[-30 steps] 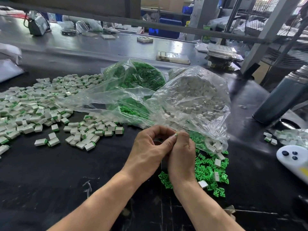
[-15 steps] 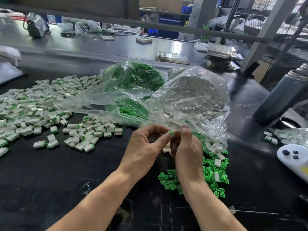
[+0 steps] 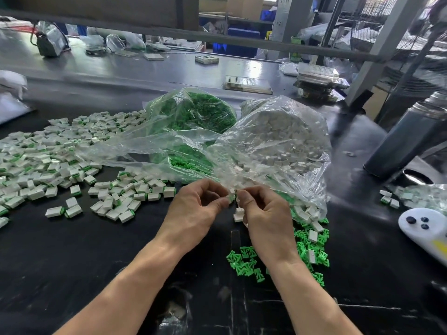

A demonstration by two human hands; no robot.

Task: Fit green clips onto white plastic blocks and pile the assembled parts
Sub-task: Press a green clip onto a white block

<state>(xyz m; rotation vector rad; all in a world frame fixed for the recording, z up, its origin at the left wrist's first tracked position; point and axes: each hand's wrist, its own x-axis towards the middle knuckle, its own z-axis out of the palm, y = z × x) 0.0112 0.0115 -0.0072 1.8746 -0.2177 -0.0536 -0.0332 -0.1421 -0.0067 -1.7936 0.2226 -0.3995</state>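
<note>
Both forearms reach in from the bottom edge and converge at the middle of the black table (image 3: pixel 72 274). The left hand (image 3: pixel 196 211) is turned palm-inward, fingers curled, its thumb and forefinger pinching a small white block with a green clip (image 3: pixel 231 196) at their tips. The right hand (image 3: pixel 266 213) faces it, back of the hand up, fingers curled with the forefinger tip meeting the same piece from the other side; the part is tiny and half hidden between the fingertips, so whether the clip is fully seated cannot be told. Just below the fingertips, a couple of loose white blocks (image 3: pixel 238 213) lie beside the right hand.

Under and right of the right wrist is a scatter of loose green clips (image 3: pixel 244 262) mixed with a few white blocks. Directly behind the hands a clear bag of white blocks (image 3: pixel 278 146) spills open toward them, and behind-left of it sits a clear bag of green clips (image 3: pixel 196 114). To the left spreads the wide pile of assembled parts (image 3: pixel 48 160), white with green edges, reaching from near the left hand to the frame's left edge. Far right stand a dark cylindrical flask (image 3: pixel 406 141) and, nearer, a white controller (image 3: pixel 425 230) with dark buttons.
</note>
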